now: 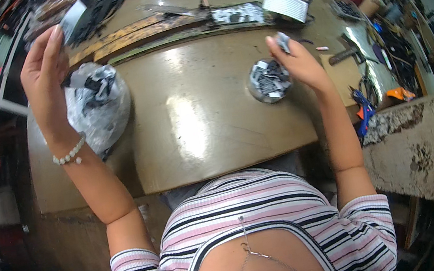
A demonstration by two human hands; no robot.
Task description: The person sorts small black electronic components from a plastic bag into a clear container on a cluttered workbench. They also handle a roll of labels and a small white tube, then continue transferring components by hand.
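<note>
Raised at the far left, my left hand (48, 72) is closed, with a pale, flat label-like piece (74, 20) at its fingertips. My right hand (301, 63) pinches a small grey-white label (283, 42) between thumb and fingers. Just left of that hand stands a round clear container (257, 94) full of small black and white pieces (270, 76). Below and right of my left hand sits a clear plastic bag (110, 116), partly open, with dark and white pieces (100, 87) inside.
Spotted wooden bars (132, 39) lie across the back of the table (214, 118). A white printed card (286, 5) rests at the back right. Beyond my right hand are a hammer (342, 56) and blue-handled tool (363, 111). Dark strips (112, 4) lie at the back left.
</note>
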